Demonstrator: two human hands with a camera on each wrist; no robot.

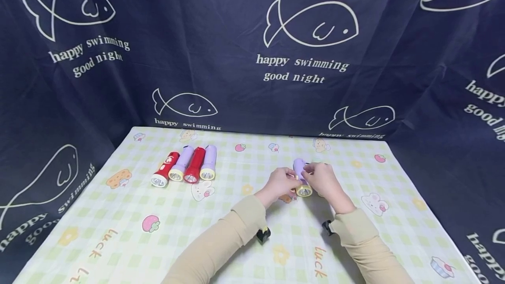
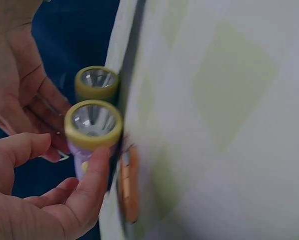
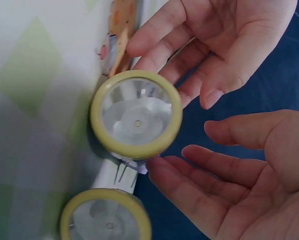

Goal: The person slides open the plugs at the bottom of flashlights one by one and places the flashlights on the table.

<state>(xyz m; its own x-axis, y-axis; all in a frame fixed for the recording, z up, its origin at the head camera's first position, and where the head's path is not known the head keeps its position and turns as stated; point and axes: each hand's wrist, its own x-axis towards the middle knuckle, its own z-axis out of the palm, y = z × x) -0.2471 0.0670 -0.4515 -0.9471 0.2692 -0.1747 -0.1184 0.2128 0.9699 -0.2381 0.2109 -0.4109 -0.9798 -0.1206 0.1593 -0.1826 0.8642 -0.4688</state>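
Purple flashlight (image 1: 299, 165) on tabletop (image 1: 197, 242), between left hand (image 1: 282, 182) and right hand (image 1: 321, 179), about equally near both, long axis fore-aft, lens end (image 1: 304, 191) nearest wearer; both hands loosely spread, neither wrapped round it.

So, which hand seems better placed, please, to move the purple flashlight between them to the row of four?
Likely the left hand: it is beside the purple flashlight, on the side nearer the row; the right hand is opposite.
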